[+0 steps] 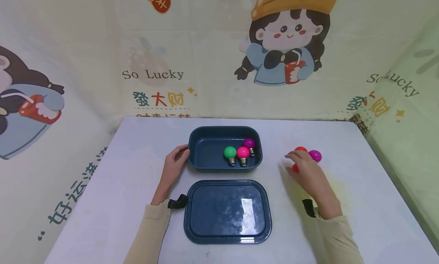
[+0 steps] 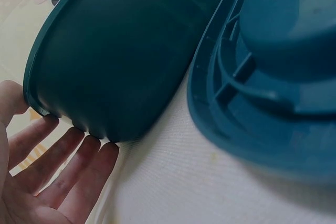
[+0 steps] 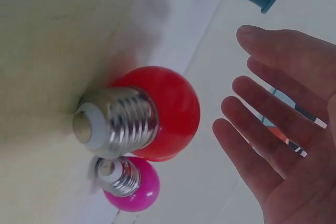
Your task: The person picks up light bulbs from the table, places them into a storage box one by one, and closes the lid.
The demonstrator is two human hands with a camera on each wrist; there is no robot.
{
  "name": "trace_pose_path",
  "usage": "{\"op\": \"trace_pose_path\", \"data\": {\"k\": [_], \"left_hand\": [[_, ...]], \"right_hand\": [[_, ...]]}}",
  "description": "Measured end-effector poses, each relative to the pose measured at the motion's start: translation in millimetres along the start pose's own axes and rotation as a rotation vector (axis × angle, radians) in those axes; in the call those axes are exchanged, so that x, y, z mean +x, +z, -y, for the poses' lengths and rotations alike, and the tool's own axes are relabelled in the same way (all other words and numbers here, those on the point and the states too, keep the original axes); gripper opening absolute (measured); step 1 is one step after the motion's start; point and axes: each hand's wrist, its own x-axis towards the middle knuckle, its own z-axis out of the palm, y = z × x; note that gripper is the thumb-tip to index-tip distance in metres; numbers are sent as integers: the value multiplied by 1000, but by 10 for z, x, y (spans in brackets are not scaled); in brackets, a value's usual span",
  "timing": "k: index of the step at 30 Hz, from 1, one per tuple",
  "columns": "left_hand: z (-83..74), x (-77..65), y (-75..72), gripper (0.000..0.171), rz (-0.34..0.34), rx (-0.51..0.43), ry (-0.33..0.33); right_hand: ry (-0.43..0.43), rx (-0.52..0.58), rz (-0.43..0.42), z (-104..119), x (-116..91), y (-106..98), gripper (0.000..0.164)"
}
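Note:
Fingertips of my left hand [image 1: 175,163] touch the left end of a dark blue plastic box [image 1: 205,166], with the fingers fairly straight in the left wrist view. Inside the box lie a green bulb [image 1: 230,152], a pink bulb [image 1: 243,152] and a purple bulb [image 1: 249,143], toward its right side. My right hand [image 1: 310,176] hovers over loose bulbs on the right, fingers spread and holding nothing. Beneath and beside it are a red bulb [image 3: 170,114], another red bulb [image 1: 301,148] partly hidden by the hand, and a purple bulb [image 1: 314,155].
A matching blue lid [image 1: 219,214] lies on the white table [image 1: 113,218] in front of the box, between the two forearms. Printed cloth [image 1: 212,58] hangs behind the table and along both sides.

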Motion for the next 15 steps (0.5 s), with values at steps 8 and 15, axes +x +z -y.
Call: {"op": "trace_pose_path", "data": {"k": [8, 15], "left_hand": [[-7, 3, 7, 42, -4, -3, -17], [-130, -29, 1, 41, 11, 9, -21]], "right_hand": [[27, 18, 8, -85, -58, -19, 45], [90, 37, 38, -110, -74, -13, 52]]}}
